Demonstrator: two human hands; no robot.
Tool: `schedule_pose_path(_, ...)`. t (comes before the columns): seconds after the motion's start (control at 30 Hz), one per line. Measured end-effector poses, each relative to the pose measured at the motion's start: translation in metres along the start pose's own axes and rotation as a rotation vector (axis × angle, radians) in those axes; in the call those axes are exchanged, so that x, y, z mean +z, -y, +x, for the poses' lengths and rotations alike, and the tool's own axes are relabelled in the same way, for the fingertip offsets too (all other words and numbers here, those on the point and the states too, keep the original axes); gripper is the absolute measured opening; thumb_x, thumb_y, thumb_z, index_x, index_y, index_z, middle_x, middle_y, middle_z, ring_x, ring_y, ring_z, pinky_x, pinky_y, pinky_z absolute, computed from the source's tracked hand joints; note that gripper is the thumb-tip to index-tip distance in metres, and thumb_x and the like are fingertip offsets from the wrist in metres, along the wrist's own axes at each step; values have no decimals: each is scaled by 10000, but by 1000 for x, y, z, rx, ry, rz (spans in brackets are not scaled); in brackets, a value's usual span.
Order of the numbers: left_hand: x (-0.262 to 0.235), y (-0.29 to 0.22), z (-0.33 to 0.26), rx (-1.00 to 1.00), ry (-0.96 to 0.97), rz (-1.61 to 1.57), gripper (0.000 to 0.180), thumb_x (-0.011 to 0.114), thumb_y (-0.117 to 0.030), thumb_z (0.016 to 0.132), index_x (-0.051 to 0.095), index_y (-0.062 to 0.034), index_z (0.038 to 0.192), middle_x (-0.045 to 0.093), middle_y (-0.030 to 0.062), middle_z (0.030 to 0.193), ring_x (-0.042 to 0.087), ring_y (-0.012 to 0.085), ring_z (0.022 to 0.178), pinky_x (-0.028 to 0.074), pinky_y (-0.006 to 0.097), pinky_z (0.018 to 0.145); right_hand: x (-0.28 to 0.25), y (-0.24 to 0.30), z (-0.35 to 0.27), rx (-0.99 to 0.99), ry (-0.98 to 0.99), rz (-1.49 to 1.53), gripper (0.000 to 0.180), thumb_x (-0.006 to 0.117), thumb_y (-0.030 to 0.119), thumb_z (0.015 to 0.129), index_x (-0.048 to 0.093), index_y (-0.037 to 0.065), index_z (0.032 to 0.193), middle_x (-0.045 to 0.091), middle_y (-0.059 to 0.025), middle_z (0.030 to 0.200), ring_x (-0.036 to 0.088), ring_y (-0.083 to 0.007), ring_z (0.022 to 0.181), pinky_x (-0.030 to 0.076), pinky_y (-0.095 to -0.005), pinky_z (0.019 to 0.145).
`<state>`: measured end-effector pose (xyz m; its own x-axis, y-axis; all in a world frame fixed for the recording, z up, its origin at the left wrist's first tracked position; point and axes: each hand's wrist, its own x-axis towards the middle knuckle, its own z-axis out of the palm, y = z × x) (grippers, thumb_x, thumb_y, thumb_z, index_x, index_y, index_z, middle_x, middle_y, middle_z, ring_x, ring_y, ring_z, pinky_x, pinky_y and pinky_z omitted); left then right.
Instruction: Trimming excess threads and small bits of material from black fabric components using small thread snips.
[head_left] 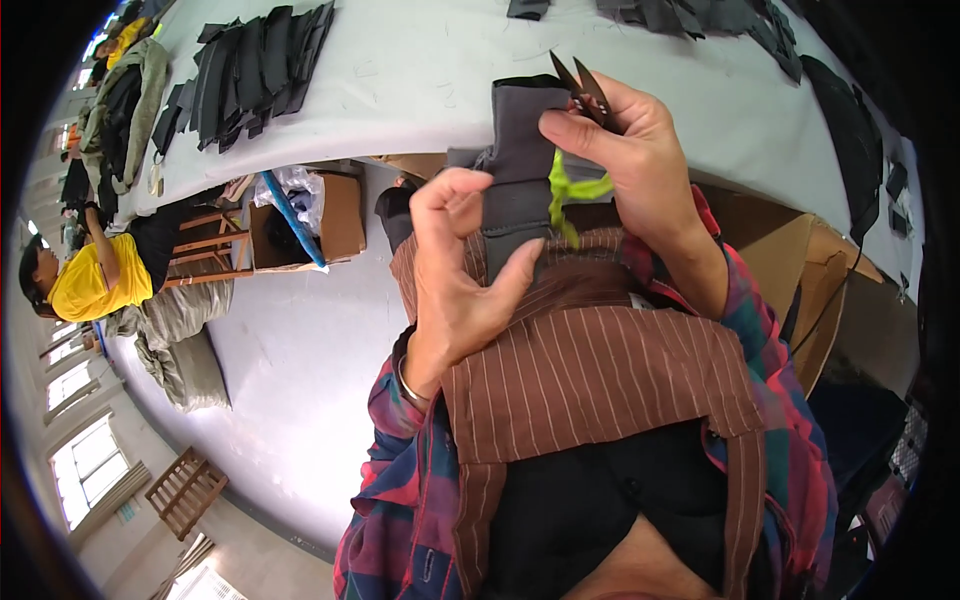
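Left hand (455, 270): my thumb and fingers are clamped on the grey fabric piece (520, 160), low on its near end.
Right hand (625, 150): fingers closed around small thread snips (585, 90), blades parted just above the piece's top edge.
Piece: held upright over my striped apron (590, 370), nearer me than the white table (420, 70).
Doing it well: I'd keep the cloth taut and nip only loose threads.
Hidden: the yellow-green strip (570, 195) runs behind the piece; I can't tell any thread.
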<state>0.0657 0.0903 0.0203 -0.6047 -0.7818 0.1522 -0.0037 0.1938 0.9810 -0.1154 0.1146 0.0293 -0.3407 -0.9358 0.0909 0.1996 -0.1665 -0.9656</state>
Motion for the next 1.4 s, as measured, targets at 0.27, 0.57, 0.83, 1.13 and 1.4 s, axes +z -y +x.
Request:
schedule_pose_path(0.27, -8, 22, 15, -333, -11, -281, 305, 572, -94, 934, 498, 27, 1204, 649, 23, 896, 550, 36, 802, 446, 189, 696, -2, -24, 5, 158, -35, 56, 102, 694, 102, 848, 664, 7, 831, 604, 44, 768, 486, -33, 716, 392, -197, 653)
schedule_pose_path(0.57, -17, 54, 22, -175, -123, -301, 200, 558, -157, 978, 638, 26, 955, 620, -40, 827, 493, 2, 729, 407, 173, 636, 2, -33, -18, -317, 187, -570, 164, 695, 39, 738, 662, 78, 894, 641, -41, 736, 598, -149, 654, 431, -256, 634)
schedule_pose_path(0.83, -13, 37, 21, -318, -155, -449, 181, 551, -134, 957, 647, 19, 942, 609, -45, 823, 501, 14, 733, 406, 180, 660, 3, -37, -17, -378, 172, -758, 215, 679, 27, 687, 669, 119, 881, 671, -38, 786, 628, -249, 695, 426, -317, 618)
schedule_pose_path(1.13, -9, 40, 21, -360, -151, -491, 127, 619, -94, 902, 655, 22, 942, 612, -36, 809, 511, 16, 707, 397, 177, 637, -4, -41, -16, -297, 174, -655, 179, 678, 39, 702, 683, 99, 871, 674, -61, 792, 624, -258, 681, 450, -323, 630)
schedule_pose_path(1.4, -17, 42, 24, -377, -171, -339, 146, 640, -88, 893, 685, 36, 954, 619, -42, 744, 485, -3, 634, 356, 167, 552, -26, 1, -2, -465, 283, -1027, 274, 761, 291, 719, 684, 198, 966, 640, 42, 821, 585, -175, 727, 347, -312, 713)
